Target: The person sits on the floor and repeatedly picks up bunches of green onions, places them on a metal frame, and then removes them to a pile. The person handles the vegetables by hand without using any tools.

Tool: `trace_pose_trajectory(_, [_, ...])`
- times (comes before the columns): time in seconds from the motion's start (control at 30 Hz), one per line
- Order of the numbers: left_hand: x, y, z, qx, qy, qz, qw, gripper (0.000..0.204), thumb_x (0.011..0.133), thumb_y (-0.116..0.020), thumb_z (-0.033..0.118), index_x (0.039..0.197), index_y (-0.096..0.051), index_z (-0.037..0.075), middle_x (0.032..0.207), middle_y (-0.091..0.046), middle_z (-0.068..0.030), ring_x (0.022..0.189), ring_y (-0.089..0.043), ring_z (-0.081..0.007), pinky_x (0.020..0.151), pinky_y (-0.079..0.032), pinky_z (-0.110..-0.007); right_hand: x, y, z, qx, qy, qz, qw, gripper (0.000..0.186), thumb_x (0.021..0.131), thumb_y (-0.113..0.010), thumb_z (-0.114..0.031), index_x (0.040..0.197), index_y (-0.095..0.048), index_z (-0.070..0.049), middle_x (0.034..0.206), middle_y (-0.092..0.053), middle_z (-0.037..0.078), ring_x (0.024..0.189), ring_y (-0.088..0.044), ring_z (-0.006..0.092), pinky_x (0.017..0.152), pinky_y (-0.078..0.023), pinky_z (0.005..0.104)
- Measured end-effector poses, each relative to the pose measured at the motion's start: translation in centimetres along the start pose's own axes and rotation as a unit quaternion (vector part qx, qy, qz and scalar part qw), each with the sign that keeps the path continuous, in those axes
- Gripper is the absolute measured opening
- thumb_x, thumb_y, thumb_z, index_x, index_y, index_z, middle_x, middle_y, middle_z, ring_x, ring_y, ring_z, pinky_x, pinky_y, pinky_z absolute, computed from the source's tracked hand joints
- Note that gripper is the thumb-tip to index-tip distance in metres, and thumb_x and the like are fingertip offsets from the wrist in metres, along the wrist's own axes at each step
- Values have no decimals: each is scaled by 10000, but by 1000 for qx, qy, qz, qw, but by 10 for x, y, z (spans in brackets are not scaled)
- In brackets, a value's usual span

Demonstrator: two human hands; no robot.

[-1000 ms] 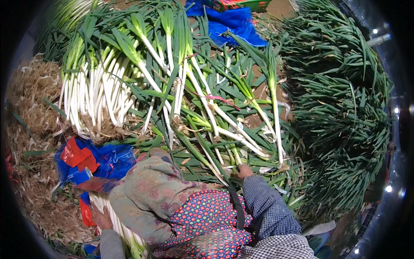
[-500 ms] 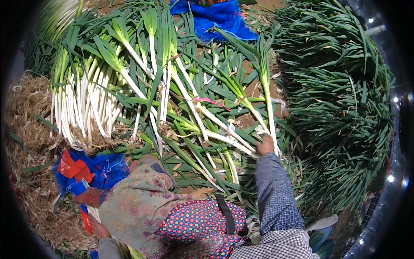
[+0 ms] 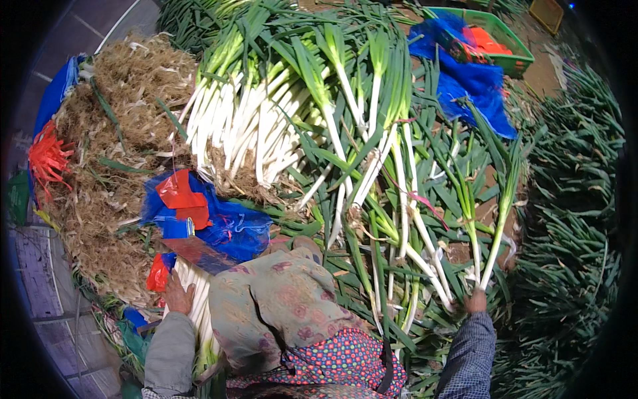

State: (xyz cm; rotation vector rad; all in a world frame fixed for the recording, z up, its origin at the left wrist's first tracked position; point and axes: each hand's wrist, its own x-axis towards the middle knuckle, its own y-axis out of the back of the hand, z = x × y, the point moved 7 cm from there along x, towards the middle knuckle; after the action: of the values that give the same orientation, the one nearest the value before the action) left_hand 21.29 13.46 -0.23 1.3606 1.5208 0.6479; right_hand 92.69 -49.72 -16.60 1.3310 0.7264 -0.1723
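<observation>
My left hand [image 3: 178,294] lies against a bundle of white green onion stalks [image 3: 199,299] beside my leg, its fingers bent over the edge and the thumb apart. Just beyond it sits a flat rusty metal blade [image 3: 198,255], next to a blue mesh cloth [image 3: 236,229] and a red plastic piece [image 3: 179,191]. On the right, with my arm stretched out, my right hand [image 3: 476,301] closes round the lower white ends of a couple of long green onions [image 3: 490,259]. Their green tops point away from me. The fingertips of this hand are partly hidden.
A large pile of green onions [image 3: 256,120] lies at the far middle, white stems toward me. Cut roots [image 3: 113,186] are heaped at the left. Green leaves [image 3: 565,253] bank up at the right. A green crate [image 3: 515,61] stands far right beside blue mesh [image 3: 468,86].
My view has swung left, bringing more of the root heap and my left hand into sight. My right hand stays at the lower ends of the same green onions.
</observation>
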Motion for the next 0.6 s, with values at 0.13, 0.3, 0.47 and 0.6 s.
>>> trace_pose_trajectory(0.13, [-3,10,8,-14,-1,19,1000,908,826,-645,442,1491,-185,29,1444,-325,-278,1246,-401,-425,1034,-288,-565,59,74,-219,300,200,85,929,350,818,-664,-172,1091,-574,27,994,-627,234,923,-611,379,803,-483,430])
trace_pose_trajectory(0.3, [-4,7,6,-59,4,32,998,892,808,-679,397,1475,-219,23,1450,-299,-266,1303,-326,-425,1067,-253,-545,54,78,-518,383,358,-89,847,412,846,-678,-252,1133,-568,22,1020,-656,232,938,-650,346,824,-504,398])
trace_pose_trajectory(0.47, [0,3,4,-103,-2,39,994,941,742,-766,284,1474,-226,42,1466,-271,-265,1364,-248,-438,1086,-189,-573,51,61,-697,439,412,-116,790,557,832,-668,-302,1209,-502,72,1133,-615,268,1060,-605,369,921,-471,408])
trace_pose_trajectory(0.6, [-1,3,5,-106,-26,46,993,966,723,-782,258,1471,-215,30,1489,-227,-251,1376,-208,-440,1074,-140,-635,85,51,-776,500,324,-142,791,767,819,-688,-300,1359,-343,122,1278,-515,319,1190,-526,388,1020,-414,388])
